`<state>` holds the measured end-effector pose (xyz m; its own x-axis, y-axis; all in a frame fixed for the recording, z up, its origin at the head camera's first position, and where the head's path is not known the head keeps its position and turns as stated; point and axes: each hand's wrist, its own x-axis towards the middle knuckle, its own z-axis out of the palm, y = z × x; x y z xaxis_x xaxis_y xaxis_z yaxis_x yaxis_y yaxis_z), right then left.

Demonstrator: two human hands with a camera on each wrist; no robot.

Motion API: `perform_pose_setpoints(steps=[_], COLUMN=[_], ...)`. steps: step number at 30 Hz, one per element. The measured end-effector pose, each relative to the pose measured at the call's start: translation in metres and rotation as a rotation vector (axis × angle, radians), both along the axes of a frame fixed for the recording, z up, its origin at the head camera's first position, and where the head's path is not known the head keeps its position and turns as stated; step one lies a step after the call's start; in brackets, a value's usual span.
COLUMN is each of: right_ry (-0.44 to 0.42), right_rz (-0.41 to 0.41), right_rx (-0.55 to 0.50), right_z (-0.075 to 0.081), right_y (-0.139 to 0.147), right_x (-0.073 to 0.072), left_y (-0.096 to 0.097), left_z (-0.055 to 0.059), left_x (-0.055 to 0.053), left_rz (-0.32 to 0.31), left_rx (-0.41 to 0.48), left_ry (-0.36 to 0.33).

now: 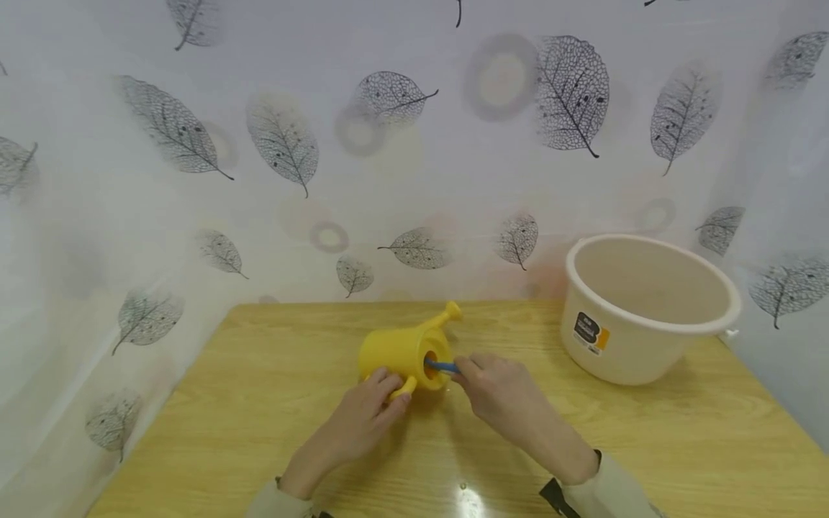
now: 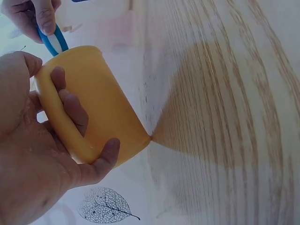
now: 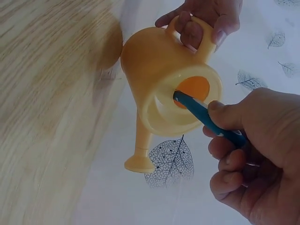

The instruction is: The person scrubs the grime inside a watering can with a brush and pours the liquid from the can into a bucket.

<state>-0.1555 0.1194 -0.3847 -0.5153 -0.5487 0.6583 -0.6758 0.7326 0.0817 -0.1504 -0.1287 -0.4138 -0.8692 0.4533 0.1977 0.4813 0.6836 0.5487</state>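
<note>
A yellow toy-like watering can (image 1: pixel 391 350) is tipped on its side just above or on the table, its round opening facing right and its spout with a flared rose pointing up and away. My left hand (image 1: pixel 370 409) grips the can's loop handle, fingers threaded through it, as the left wrist view shows. In my right hand (image 1: pixel 504 397) a slim blue handle with white parts (image 3: pixel 204 115) is pinched between thumb and fingers. Its far end reaches into the can's opening (image 3: pixel 197 88), so whatever sits at that end is hidden.
At the right of the wooden table (image 1: pixel 259 432) stands a large cream plastic basin (image 1: pixel 615 360) with a label on its side. A white sheet printed with grey leaves (image 1: pixel 421 180) hangs behind the table and along its sides.
</note>
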Motion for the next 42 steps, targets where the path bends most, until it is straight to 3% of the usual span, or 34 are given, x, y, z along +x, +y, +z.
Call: perform_pose_setpoints(steps=[18, 31, 42], right_ry=[0.059, 0.068, 0.064], right_rz=[0.092, 0.083, 0.077], right_rx=[-0.042, -0.036, -0.038], right_z=[0.001, -0.004, -0.006], right_y=[0.009, 0.007, 0.008], right_x=[0.003, -0.008, -0.008], left_y=[-0.001, 0.000, -0.001], left_z=[-0.004, -0.003, -0.003], left_x=[-0.002, -0.001, -0.001], left_rz=[-0.018, -0.017, -0.018], left_rx=[-0.009, -0.018, -0.009], left_ry=[0.031, 0.041, -0.009])
